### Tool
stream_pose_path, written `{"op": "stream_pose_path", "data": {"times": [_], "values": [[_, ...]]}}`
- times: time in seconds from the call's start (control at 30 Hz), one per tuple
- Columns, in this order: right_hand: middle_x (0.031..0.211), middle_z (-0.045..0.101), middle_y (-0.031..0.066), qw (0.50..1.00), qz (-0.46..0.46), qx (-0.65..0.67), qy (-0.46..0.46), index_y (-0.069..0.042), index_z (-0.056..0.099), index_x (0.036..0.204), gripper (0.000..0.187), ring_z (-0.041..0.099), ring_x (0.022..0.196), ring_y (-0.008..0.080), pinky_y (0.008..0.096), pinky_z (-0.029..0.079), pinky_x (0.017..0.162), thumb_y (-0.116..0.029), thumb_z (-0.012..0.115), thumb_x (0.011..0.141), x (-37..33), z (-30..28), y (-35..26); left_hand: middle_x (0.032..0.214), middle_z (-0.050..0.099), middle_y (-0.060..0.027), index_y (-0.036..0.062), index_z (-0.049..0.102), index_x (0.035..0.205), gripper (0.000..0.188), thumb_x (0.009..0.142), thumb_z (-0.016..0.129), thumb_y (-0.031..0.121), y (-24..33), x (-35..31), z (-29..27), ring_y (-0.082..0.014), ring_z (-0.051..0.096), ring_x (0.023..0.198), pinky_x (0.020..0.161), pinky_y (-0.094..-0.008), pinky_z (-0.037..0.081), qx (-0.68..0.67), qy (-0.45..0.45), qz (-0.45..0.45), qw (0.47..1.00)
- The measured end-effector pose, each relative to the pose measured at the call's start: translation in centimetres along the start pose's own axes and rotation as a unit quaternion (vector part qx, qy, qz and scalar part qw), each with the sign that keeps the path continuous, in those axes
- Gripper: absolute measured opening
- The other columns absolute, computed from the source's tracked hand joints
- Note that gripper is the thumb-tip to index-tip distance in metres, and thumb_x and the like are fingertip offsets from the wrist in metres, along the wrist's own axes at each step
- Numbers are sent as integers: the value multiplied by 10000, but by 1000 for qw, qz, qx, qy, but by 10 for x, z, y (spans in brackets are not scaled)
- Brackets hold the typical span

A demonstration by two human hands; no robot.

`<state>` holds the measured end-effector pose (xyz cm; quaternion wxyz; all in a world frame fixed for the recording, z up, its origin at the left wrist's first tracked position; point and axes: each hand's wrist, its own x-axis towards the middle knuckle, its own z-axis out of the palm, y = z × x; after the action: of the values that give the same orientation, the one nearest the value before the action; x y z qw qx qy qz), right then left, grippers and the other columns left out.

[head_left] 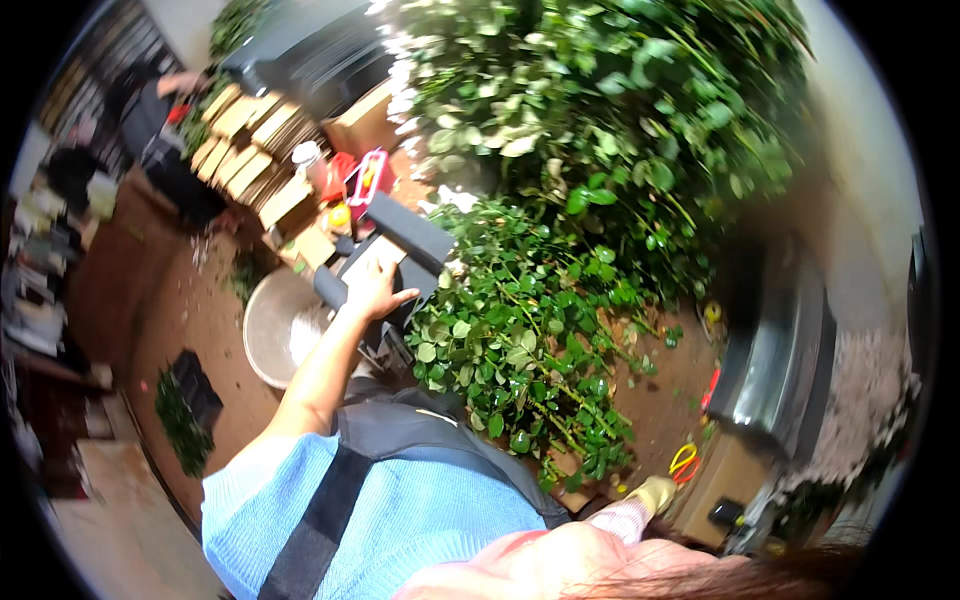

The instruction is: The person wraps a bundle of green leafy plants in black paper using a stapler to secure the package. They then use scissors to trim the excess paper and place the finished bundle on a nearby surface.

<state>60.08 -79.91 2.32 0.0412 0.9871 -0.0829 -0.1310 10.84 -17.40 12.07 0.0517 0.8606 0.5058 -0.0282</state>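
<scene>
My left hand point(374, 288) is bare and stretched out, thumb apart from the fingers. It lies on a tan cardboard sheet point(386, 250) set in a dark grey padded frame point(412, 228). Just right of that frame, a pile of leafy green stems point(520, 340) spreads toward me. At the lower right, my right hand point(655, 494) wears a pale yellow glove. A pair of scissors with yellow and orange handles point(684, 463) is right beside the glove. The glove's fingers are small and blurred, so whether they grip the scissors is unclear.
A big heap of leafy stems point(610, 110) fills the far right. Stacked cardboard pieces point(245, 150) stand far left, near a pink basket point(370, 175). A pale round bin point(275, 325) is left of my forearm. Another person point(160, 150) works at far left.
</scene>
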Motion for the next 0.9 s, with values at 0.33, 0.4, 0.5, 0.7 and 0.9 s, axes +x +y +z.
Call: {"op": "stream_pose_path", "data": {"times": [0.33, 0.4, 0.5, 0.7, 0.9], "values": [[914, 705, 135, 964, 14, 265, 18, -39, 637, 1285, 452, 668, 764, 237, 373, 542, 717, -392, 528, 1024, -22, -23, 15, 1283, 547, -238, 20, 573, 1307, 834, 816, 701, 681, -5, 5, -4, -398, 509, 1217, 1042, -473, 443, -8, -19, 16, 1000], [891, 705, 129, 934, 1, 357, 19, -38, 636, 1287, 448, 667, 732, 229, 362, 544, 694, -387, 516, 1033, -43, -33, 11, 1280, 547, -206, 21, 588, 1285, 798, 811, 726, 649, -15, 10, 3, -390, 515, 1192, 979, -483, 488, -3, -14, 47, 999], [857, 704, 121, 876, -64, 478, 0, -37, 634, 1290, 442, 666, 685, 217, 345, 548, 661, -379, 498, 1046, -76, -51, -28, 1270, 556, -192, 20, 596, 1269, 758, 808, 754, 601, -33, 12, 0, -385, 533, 1193, 948, -481, 510, -5, -33, 66, 997], [817, 701, 107, 825, -217, 521, 35, -36, 627, 1297, 386, 653, 610, 162, 291, 531, 580, -327, 509, 1072, -287, -166, -170, 1233, 567, -191, 15, 632, 1196, 645, 822, 767, 523, -65, 26, -18, -381, 555, 1173, 959, -484, 511, -70, -43, 186, 979], [823, 720, 104, 815, -306, 447, -206, 33, 671, 1174, 316, 686, 685, 156, 272, 559, 633, -235, 556, 1054, -489, -212, -290, 1137, 598, -242, -2, 645, 1150, 562, 856, 752, 465, -105, 49, -19, -425, 595, 1105, 951, -489, 519, -170, -89, 346, 918]]}}
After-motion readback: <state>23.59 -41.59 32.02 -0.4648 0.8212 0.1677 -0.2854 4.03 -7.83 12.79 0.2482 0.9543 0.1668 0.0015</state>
